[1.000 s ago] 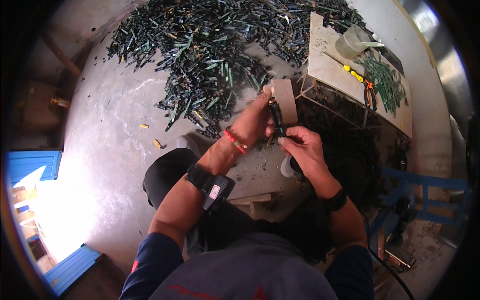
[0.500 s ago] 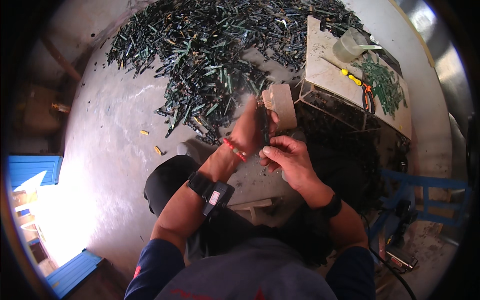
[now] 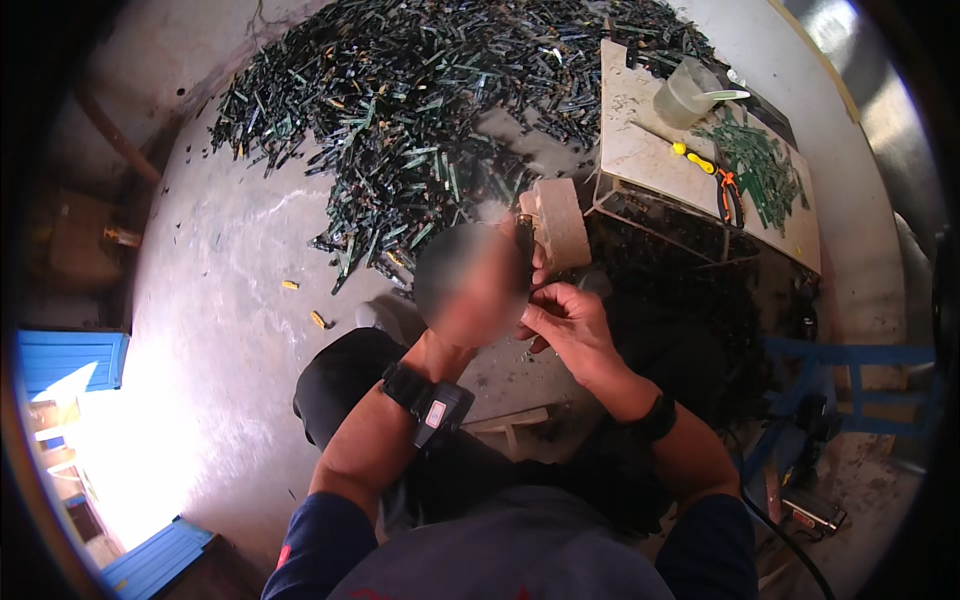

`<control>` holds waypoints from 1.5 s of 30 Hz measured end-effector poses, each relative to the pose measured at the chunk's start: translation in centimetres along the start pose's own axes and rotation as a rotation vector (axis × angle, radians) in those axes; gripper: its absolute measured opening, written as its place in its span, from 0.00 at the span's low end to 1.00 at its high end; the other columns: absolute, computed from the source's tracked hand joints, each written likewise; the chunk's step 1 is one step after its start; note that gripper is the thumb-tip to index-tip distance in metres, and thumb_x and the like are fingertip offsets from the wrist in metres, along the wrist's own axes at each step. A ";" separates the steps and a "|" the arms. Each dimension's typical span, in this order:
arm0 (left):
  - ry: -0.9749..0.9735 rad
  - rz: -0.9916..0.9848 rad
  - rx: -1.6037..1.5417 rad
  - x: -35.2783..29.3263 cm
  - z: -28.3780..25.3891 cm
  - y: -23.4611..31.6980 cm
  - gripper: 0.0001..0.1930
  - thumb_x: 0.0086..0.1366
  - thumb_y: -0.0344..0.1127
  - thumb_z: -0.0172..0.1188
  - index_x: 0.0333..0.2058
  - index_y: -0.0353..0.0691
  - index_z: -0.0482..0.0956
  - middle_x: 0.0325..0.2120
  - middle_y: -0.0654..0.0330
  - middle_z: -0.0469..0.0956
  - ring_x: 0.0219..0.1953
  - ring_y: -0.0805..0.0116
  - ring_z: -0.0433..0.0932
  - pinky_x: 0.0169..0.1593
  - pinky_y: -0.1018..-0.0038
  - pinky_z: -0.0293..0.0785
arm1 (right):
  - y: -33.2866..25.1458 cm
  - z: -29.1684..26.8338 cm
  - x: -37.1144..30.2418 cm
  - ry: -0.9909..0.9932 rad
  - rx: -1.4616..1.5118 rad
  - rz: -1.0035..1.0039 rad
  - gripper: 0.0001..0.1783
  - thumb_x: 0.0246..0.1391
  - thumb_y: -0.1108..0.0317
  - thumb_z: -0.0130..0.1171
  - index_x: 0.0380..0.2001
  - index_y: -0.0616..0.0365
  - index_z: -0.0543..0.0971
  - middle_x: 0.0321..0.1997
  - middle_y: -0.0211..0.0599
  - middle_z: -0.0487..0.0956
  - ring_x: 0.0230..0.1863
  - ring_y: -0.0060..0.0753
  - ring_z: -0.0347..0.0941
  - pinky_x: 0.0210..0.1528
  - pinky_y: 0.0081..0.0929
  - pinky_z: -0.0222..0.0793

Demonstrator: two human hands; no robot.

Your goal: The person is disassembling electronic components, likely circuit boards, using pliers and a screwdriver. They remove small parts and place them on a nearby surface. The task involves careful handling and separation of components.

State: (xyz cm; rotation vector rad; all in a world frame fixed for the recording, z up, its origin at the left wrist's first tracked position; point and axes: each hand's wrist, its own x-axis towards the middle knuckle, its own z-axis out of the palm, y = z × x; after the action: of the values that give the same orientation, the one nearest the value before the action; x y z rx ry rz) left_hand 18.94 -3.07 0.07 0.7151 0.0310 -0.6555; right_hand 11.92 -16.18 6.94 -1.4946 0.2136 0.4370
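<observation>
My left hand [image 3: 475,285] is mostly hidden by a round grey blur. Its visible fingers close around a narrow dark strip [image 3: 524,240], held upright beside a tan block [image 3: 562,225]. My right hand [image 3: 572,328] pinches at the strip's lower end, thumb against fingers, close below the left hand. What exactly lies between the right fingertips is partly hidden. Ahead of both hands spreads a big heap of dark and green strips [image 3: 400,150] on the concrete floor.
At right, a low bench [image 3: 635,155] carries a clear plastic tub [image 3: 685,95], a yellow-handled screwdriver [image 3: 695,158], orange-and-black pliers [image 3: 729,195] and thin green strips [image 3: 757,165]. Two small yellow pieces [image 3: 319,320] lie on the floor at left. A blue frame [image 3: 850,352] stands at lower right.
The view has shifted slightly, and a grey blur now covers most of my left hand. My hands remain together at the strip; the right has moved slightly left and down.
</observation>
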 end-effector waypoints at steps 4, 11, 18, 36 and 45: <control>-0.039 -0.069 -0.067 0.0 0.7 0.6 0.27 0.69 0.58 0.37 0.25 0.40 0.69 0.18 0.65 0.67 0.19 0.74 0.63 0.23 0.79 0.62 | -0.9 -0.7 -0.1 -0.064 -0.143 -0.038 0.11 0.56 0.66 0.59 0.34 0.63 0.75 0.28 0.32 0.77 0.27 0.21 0.75 0.26 0.19 0.69; 0.127 -0.135 0.062 -0.2 1.5 1.1 0.31 0.67 0.64 0.34 0.20 0.42 0.66 0.13 0.62 0.65 0.14 0.70 0.62 0.19 0.76 0.59 | -1.9 -4.5 0.9 0.236 -0.257 -0.284 0.12 0.52 0.66 0.63 0.30 0.65 0.76 0.25 0.29 0.77 0.25 0.15 0.70 0.26 0.17 0.67; -0.027 -0.149 -0.020 -1.2 2.6 1.9 0.26 0.68 0.59 0.39 0.23 0.42 0.68 0.15 0.63 0.68 0.16 0.71 0.65 0.21 0.77 0.61 | -4.5 -16.9 2.7 0.913 -0.448 -0.531 0.15 0.45 0.64 0.66 0.35 0.63 0.79 0.27 0.34 0.79 0.30 0.26 0.74 0.35 0.23 0.69; 0.061 -0.145 0.144 -0.2 4.3 1.8 0.29 0.68 0.60 0.34 0.23 0.41 0.68 0.15 0.62 0.67 0.13 0.73 0.61 0.18 0.78 0.58 | -3.9 -26.9 6.5 1.129 -1.103 -0.179 0.30 0.48 0.44 0.59 0.36 0.66 0.76 0.32 0.46 0.76 0.40 0.44 0.72 0.45 0.38 0.66; 0.137 -0.148 0.206 -0.3 4.4 1.9 0.31 0.69 0.62 0.30 0.22 0.41 0.67 0.14 0.61 0.65 0.11 0.72 0.58 0.15 0.79 0.56 | -7.6 -20.3 0.4 0.597 0.620 -0.540 0.23 0.53 0.52 0.50 0.43 0.61 0.74 0.32 0.35 0.73 0.32 0.30 0.67 0.34 0.25 0.63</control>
State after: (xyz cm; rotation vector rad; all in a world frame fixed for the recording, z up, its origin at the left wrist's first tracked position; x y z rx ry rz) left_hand 18.95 -4.55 4.68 0.9621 0.1449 -0.7572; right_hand 17.95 -36.33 12.16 -0.9704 0.3602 -0.4900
